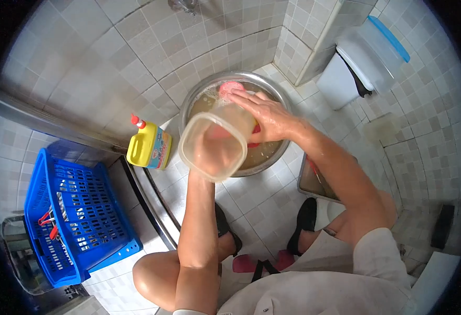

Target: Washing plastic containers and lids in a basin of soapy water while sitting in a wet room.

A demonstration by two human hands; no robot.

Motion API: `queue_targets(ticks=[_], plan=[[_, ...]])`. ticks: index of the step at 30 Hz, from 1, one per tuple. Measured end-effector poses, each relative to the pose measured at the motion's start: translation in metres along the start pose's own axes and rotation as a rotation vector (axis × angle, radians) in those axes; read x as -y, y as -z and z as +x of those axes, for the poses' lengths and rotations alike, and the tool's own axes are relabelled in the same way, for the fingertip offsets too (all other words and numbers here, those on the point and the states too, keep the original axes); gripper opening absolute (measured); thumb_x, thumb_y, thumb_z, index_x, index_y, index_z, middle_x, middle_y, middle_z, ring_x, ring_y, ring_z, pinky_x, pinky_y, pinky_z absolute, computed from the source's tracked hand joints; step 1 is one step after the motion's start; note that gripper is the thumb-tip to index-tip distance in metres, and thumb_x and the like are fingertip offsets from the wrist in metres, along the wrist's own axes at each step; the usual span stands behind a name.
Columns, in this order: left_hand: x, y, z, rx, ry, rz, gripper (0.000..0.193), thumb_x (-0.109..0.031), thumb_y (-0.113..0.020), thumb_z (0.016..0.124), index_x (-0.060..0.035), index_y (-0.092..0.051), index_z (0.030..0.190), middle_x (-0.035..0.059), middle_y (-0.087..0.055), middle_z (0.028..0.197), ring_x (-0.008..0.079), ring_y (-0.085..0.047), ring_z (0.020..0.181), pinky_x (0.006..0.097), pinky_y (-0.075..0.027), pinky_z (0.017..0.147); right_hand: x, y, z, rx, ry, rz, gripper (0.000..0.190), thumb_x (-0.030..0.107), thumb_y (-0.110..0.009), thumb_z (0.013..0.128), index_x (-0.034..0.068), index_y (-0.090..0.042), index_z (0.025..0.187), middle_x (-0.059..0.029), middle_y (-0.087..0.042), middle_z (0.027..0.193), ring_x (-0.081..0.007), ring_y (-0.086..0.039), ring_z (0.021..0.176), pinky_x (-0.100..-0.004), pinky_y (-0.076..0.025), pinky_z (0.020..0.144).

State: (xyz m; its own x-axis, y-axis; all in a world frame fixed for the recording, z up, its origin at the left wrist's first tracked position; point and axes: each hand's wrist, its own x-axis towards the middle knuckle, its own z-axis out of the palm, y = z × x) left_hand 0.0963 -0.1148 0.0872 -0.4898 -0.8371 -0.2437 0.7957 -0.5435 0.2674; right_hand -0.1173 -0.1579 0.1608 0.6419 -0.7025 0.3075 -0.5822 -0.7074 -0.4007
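Observation:
A translucent square plastic container (234,118) is tilted over a round metal basin (283,92) of cloudy, sudsy water, its open mouth towards me. Behind the container's wall shows my left hand (214,151); whether it is inside or beneath, and its exact grip, I cannot tell. Spread over the container's far end is my right hand (264,114), wet, with its fingers extended. Just beyond those fingertips a pink item (230,88) lies among the suds. Red and yellow pieces show partly beneath my right hand.
Left of the basin stands a yellow pump bottle (148,145). A blue plastic basket (88,204) holding red-handled items is at far left. Under my right forearm is a rectangular tray (309,179) of water. A white bin (335,78) stands by the right wall, near a clear blue-edged container (390,43).

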Motion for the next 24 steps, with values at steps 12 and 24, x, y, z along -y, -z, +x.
queue_targets(ticks=[12,24], plan=[[-0.097,-0.05,0.067,-0.476,0.015,1.108,0.059,-0.054,-0.043,0.096,0.0005,-0.061,0.111,0.0168,-0.066,0.079,0.0271,-0.064,0.059,0.0422,-0.054,0.052,-0.017,0.011,0.024,-0.069,-0.393,0.402,0.091,0.037,-0.087,0.062,-0.002,-0.042,0.131,-0.0207,-0.055,0.123,-0.0342,-0.055,0.117,-0.0432,-0.044,0.1],[-0.257,-0.22,0.129,-0.077,-1.135,2.689,0.036,-0.031,-0.059,0.095,-0.026,-0.06,0.131,0.0082,-0.068,0.115,0.0303,-0.068,0.097,0.0402,-0.054,0.083,-0.054,0.006,0.07,-0.177,-0.606,0.329,0.087,0.042,-0.082,0.061,-0.011,-0.045,0.118,-0.0272,-0.058,0.115,-0.0391,-0.06,0.109,-0.044,-0.048,0.093]])
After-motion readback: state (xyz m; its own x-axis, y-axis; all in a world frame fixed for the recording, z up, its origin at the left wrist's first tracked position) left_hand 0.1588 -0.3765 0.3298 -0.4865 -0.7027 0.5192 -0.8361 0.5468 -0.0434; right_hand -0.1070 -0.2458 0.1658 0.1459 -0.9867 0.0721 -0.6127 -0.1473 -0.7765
